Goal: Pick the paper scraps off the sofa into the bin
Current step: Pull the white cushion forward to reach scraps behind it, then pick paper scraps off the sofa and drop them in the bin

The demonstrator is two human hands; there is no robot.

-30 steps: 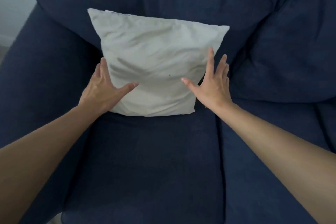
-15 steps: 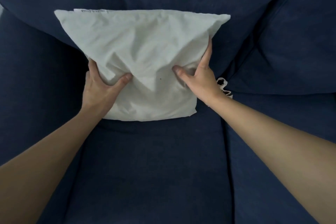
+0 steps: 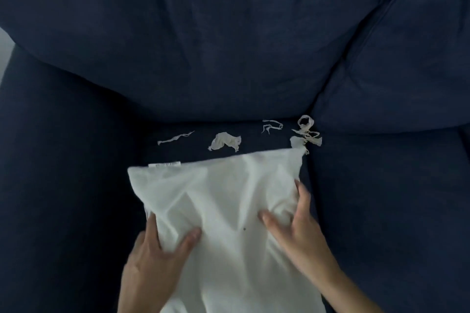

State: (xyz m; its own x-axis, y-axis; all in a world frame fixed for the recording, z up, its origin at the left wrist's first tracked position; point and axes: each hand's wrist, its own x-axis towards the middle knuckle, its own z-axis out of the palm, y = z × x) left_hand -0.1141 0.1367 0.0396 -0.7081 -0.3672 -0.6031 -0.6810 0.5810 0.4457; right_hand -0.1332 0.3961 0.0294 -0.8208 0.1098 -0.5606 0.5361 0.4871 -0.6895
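Note:
Several white paper scraps lie on the dark blue sofa seat (image 3: 381,198) along the crease under the backrest: a thin strip (image 3: 175,138), a crumpled piece (image 3: 225,141), a small curl (image 3: 272,126) and a tangled clump (image 3: 306,134). A white pillow (image 3: 223,206) lies on the seat just in front of them. My left hand (image 3: 155,259) grips the pillow's left edge, thumb on top. My right hand (image 3: 297,234) grips its right side, fingers pressed into the fabric. No bin is in view.
The sofa backrest (image 3: 203,46) rises behind the scraps, with a second back cushion (image 3: 407,71) at the right. The left armrest (image 3: 50,160) runs down the left side. A seam splits the seat to the right of the pillow.
Both hands closed on the pillow and pulled it away from the backrest toward me. The paper scraps that lay behind it have come into sight.

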